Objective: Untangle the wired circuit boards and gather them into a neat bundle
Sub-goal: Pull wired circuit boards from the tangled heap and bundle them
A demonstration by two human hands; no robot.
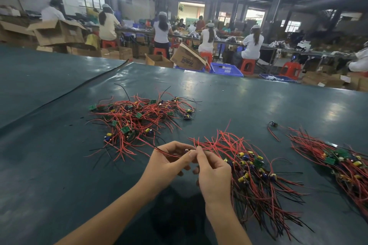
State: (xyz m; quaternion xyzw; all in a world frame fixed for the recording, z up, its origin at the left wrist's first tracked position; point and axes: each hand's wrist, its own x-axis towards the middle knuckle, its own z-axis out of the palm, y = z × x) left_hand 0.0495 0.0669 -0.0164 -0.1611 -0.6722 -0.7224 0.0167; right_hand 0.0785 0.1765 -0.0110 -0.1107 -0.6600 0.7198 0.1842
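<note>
Cardboard box point(57, 34) stands open far left, contents hidden. Nearer, a tangled pile point(139, 119) of red-wired circuit boards lies on the green table point(49, 165). My left hand point(167, 163) and right hand point(213, 175) meet, both pinching one small board point(187, 149). Far beyond sits a blue crate point(226, 69), its contents unclear. A gathered bundle point(256, 177) lies just right of my hands, and a second bundle point(342, 165) lies further right.

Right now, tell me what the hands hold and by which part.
The left hand and right hand both pinch one small wired circuit board at their fingertips, apparently by its wires beside the board. The fingers hide the exact spot.
</note>
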